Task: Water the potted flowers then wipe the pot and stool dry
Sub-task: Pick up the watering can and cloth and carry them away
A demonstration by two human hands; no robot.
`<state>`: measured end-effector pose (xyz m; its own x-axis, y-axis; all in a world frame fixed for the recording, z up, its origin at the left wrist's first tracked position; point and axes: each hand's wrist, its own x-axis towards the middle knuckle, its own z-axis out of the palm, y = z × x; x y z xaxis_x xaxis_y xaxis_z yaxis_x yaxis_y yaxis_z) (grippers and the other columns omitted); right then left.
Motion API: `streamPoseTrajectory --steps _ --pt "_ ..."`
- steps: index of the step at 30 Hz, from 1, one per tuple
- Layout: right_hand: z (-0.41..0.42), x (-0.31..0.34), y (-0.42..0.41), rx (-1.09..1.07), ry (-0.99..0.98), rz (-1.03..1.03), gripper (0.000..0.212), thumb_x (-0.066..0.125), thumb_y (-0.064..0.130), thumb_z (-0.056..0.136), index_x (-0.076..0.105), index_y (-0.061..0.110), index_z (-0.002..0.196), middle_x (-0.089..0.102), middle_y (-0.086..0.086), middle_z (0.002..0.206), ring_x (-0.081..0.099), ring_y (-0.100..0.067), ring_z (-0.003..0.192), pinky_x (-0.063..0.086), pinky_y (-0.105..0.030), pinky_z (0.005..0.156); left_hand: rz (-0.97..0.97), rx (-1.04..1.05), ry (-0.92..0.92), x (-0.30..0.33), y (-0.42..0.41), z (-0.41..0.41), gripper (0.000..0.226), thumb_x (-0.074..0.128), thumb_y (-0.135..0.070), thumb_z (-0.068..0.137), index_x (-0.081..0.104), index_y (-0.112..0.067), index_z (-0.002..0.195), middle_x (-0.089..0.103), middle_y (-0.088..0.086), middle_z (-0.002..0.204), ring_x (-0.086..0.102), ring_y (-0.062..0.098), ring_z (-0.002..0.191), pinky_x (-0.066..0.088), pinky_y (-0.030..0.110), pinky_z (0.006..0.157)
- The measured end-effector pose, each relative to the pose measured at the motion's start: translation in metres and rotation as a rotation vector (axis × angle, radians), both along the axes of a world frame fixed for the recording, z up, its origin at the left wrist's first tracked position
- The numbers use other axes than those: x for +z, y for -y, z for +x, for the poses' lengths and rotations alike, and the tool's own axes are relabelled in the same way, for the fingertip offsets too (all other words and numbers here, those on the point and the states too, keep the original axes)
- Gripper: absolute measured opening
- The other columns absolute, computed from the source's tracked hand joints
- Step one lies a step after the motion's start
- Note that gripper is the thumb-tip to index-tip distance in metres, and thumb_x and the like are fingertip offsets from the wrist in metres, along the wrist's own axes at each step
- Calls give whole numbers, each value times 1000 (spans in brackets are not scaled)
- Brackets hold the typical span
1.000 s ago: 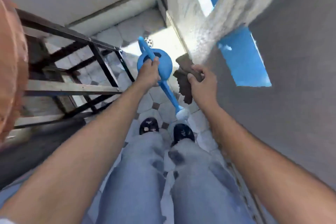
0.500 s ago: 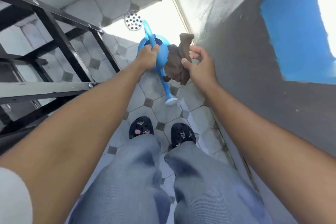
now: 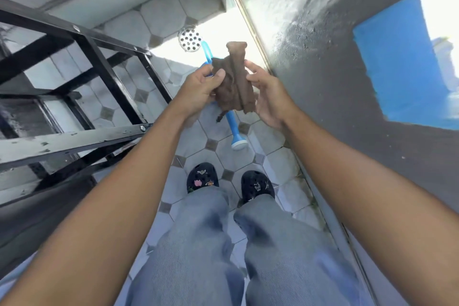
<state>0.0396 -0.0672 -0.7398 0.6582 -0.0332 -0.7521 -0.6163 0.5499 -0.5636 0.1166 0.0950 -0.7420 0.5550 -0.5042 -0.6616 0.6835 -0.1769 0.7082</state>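
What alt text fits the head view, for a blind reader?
Seen from above, the left hand grips a brown cloth while the open right hand lies beside it; a blue watering can shows behind, above a tiled floor.

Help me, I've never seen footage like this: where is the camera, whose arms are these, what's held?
No machine here: a person wears a camera on the head, looking down past their jeans and shoes to a tiled floor. The left hand pinches a brown cloth and seems to hold a blue watering can behind it too. The right hand rests loosely against the cloth. A black metal frame stands at left; a round drain lies ahead.
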Motion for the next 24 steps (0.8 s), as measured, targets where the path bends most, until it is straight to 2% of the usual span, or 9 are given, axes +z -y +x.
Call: streamPoseTrajectory --steps 1,3,6,8,11,15,19,22,24 --pt "0 -3 1 10 -31 100 40 51 22 91 61 20 130 66 -13 121 61 -37 109 55 -45 89 6 6 0 -2 0 3 18 55 -23 97 61 -15 111 67 14 105 65 26 93 51 51 93" --pt "2 -9 1 31 -61 141 30 58 23 91 64 14 119 67 -15 106 66 -33 93 58 -39 79 37 45 14 -7 1 8 18 52 -22 98 59 -15 113 68 14 108 66 25 96 52 50 92" --pt "13 -17 4 34 -77 -164 14 70 13 84 68 19 97 70 -1 83 64 -16 70 46 -28 63 158 161 117 -21 0 14 15 49 -20 99 58 -15 109 71 6 99 69 17 91 56 48 90" --pt "24 -24 8 48 -93 -368 19 69 4 84 65 21 89 66 1 72 60 -10 59 42 -25 56 258 232 168 -32 -2 17 17 48 -21 99 57 -13 112 71 4 97 69 15 88 58 45 88" --pt "35 -37 10 182 -111 -645 30 62 -5 87 66 15 110 58 -1 69 52 0 50 43 -13 45 431 233 232 -55 -8 22 27 47 -29 95 55 -12 115 69 9 107 67 21 96 56 47 91" --pt "41 -62 13 255 -124 -837 46 66 1 87 58 5 132 55 4 76 56 -10 72 49 -18 66 652 218 257 -76 -13 30 37 46 -27 95 54 -9 126 62 7 122 61 23 109 50 40 99" --pt "41 -66 10 384 -142 -853 43 59 7 93 57 3 135 66 -5 107 62 -16 104 47 -26 98 721 138 163 -80 -20 28 34 45 -19 95 52 -13 128 60 12 124 59 23 103 52 34 92" --pt "33 -50 3 438 -139 -810 36 52 3 95 61 -1 130 66 -16 128 59 -28 123 45 -36 107 736 27 124 -59 -24 17 41 47 -26 95 47 -12 134 57 11 130 58 28 117 48 35 100" --pt "25 -27 -1 486 -127 -758 40 49 3 98 56 2 137 60 -12 138 53 -25 130 40 -30 110 778 -27 164 -31 -25 8 42 47 -28 97 45 -12 137 57 9 132 55 26 120 42 30 99"
